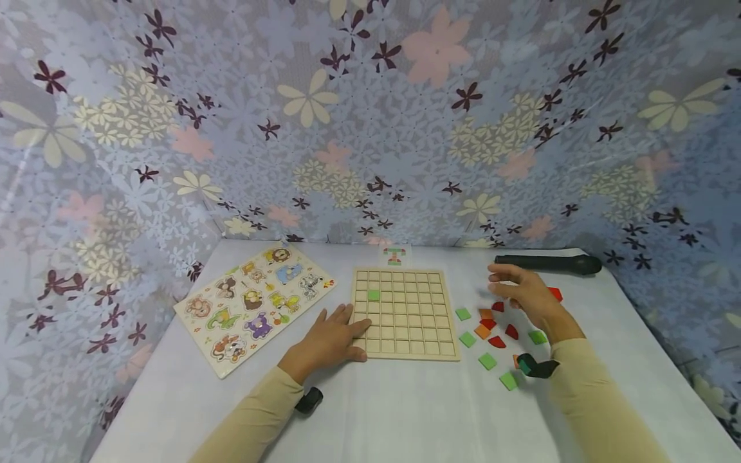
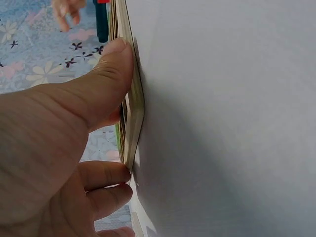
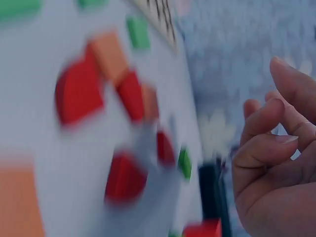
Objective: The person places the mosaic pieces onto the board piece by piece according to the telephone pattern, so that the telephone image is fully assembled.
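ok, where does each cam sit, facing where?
Head: on the head, forward and down at gridded board; left hand, right hand, sleeved forearms.
Left wrist: on that wrist, along the board's edge; left hand close, right hand distant.
Right wrist: on that wrist, over loose pieces; right hand only.
Head and left wrist share both hands.

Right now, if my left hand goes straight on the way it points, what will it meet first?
Your left hand touches the board. Straight on, the green tile lying on it looks like the first thing met, though depth is hard to judge here.
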Demonstrator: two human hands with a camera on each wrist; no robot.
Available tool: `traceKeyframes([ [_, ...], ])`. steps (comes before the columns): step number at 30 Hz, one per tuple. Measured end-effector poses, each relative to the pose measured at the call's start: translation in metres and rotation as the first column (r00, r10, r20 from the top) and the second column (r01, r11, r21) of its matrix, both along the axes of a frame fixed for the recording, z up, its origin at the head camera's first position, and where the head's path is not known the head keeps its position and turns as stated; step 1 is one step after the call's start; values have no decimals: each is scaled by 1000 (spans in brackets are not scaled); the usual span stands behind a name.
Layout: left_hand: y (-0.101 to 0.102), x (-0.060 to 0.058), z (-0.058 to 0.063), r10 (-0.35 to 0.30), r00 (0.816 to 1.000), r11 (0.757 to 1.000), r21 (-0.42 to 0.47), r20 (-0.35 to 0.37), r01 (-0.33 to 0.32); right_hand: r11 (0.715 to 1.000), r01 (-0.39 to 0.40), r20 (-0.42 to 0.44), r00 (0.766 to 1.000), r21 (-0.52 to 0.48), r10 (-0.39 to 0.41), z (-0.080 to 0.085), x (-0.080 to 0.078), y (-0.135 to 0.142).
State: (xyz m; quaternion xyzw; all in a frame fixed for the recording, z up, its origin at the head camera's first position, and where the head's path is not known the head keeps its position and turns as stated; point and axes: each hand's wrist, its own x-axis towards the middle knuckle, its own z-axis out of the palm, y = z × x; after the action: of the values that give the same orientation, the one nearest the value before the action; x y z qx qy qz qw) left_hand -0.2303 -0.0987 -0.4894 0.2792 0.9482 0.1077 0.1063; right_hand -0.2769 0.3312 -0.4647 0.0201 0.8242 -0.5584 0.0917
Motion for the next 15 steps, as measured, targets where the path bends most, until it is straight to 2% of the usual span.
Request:
traceKeyframes([
  [3, -1, 1, 1, 6, 1000, 1000, 9, 0, -6, 999, 29, 63, 998, 36, -31, -5, 2, 17],
  [6, -2, 0, 0, 9, 1000, 1000, 14, 5, -9, 997, 24, 120, 992, 74, -33, -11, 3, 24],
  [10, -2, 0, -2, 7, 1000, 1000, 21, 8, -8, 990, 23, 177, 983, 142, -49, -16, 3, 23],
  [15, -4, -1, -4, 5, 1000, 1000, 28, 11, -6, 974, 28, 207, 975, 223, -76, -20, 3, 17],
])
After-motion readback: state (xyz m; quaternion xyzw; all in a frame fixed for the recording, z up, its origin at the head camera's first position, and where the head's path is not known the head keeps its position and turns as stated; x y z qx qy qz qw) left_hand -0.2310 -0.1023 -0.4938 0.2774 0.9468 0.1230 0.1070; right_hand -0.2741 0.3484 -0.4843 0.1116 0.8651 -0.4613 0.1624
